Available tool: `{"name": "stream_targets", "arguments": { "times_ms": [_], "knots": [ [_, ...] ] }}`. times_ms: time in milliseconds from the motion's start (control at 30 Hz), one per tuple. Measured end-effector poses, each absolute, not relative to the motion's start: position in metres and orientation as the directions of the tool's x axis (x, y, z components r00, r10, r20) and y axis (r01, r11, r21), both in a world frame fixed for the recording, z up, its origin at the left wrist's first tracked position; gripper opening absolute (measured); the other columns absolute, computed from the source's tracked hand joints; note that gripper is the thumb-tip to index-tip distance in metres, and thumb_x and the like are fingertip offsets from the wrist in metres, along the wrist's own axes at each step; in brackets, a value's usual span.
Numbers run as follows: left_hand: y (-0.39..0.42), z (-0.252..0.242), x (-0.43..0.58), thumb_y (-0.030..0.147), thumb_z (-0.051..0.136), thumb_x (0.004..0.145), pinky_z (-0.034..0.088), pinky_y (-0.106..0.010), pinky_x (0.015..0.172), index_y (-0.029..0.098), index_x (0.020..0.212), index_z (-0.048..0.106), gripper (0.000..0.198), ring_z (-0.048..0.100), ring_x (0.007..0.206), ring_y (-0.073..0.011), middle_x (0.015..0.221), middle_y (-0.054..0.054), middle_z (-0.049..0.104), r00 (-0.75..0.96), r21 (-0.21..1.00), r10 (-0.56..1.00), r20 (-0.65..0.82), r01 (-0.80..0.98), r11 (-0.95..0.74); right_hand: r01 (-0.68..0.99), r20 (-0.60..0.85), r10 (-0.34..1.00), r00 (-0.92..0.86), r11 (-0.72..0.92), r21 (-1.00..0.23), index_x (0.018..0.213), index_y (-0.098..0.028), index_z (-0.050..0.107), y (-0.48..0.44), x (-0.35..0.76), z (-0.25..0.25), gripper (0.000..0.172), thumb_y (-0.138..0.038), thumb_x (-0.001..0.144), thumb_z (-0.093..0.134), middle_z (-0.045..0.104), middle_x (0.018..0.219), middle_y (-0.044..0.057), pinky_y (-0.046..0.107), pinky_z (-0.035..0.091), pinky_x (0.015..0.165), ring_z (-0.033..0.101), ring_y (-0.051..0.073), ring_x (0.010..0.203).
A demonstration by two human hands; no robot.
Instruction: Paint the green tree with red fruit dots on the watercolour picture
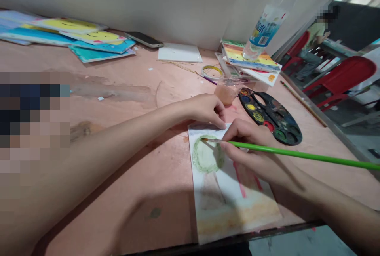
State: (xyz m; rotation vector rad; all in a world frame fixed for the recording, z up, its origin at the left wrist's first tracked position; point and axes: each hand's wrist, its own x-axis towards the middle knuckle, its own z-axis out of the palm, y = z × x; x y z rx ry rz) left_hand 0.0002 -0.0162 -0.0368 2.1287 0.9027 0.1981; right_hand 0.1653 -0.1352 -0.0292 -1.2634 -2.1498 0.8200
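Observation:
My right hand grips a green-handled paintbrush, whose bristle tip touches the rim of a green painted circle. The circle is on a sheet of watercolour paper with pink, yellow and orange strokes below it. My left hand rests with loose, slightly curled fingers at the sheet's top edge, next to a small glass of cloudy, pinkish water. A black paint palette with round colour wells lies just beyond my right hand.
Pink paper covers the paint-stained table, with a metal edge at the front and right. Painted cards, a phone, a tape roll, a plastic bottle and stacked paintings stand at the back. Red chairs and a seated person are off to the right.

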Motion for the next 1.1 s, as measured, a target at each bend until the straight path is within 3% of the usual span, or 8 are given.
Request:
{"name": "stream_targets", "arguments": {
  "times_ms": [900, 967, 1100],
  "knots": [
    [-0.018, -0.038, -0.001, 0.022, 0.073, 0.066, 0.036, -0.025, 0.061, 0.017, 0.077, 0.077, 0.012, 0.057, 0.064, -0.0126, 0.068, 0.001, 0.068, 0.720, 0.744, 0.677, -0.153, 0.534, -0.401, 0.626, 0.045, 0.870, -0.492, 0.389, -0.676, 0.072, -0.021, 0.055, -0.143, 0.156, -0.021, 0.012, -0.014, 0.081, 0.060, 0.054, 0.059, -0.006, 0.021, 0.031, 0.048, 0.046, 0.009, 0.052],
    [-0.017, -0.039, -0.001, 0.024, 0.073, 0.066, 0.037, -0.025, 0.061, 0.017, 0.077, 0.077, 0.014, 0.058, 0.066, -0.0134, 0.070, 0.001, 0.069, 0.725, 0.745, 0.669, -0.161, 0.534, -0.399, 0.591, 0.131, 0.867, -0.482, 0.431, -0.682, 0.068, -0.020, 0.054, -0.144, 0.157, -0.017, 0.015, -0.013, 0.080, 0.059, 0.056, 0.060, -0.005, 0.021, 0.034, 0.048, 0.049, 0.009, 0.052],
    [-0.016, -0.037, -0.003, 0.029, 0.077, 0.064, 0.036, -0.025, 0.058, 0.018, 0.077, 0.076, 0.017, 0.057, 0.066, -0.0136, 0.070, 0.002, 0.068, 0.723, 0.733, 0.670, -0.169, 0.546, -0.405, 0.454, 0.525, 0.811, -0.258, 0.581, -0.675, 0.069, -0.022, 0.058, -0.141, 0.168, -0.004, 0.018, -0.010, 0.081, 0.062, 0.060, 0.062, -0.004, 0.022, 0.042, 0.050, 0.056, 0.012, 0.056]
  ]
}}
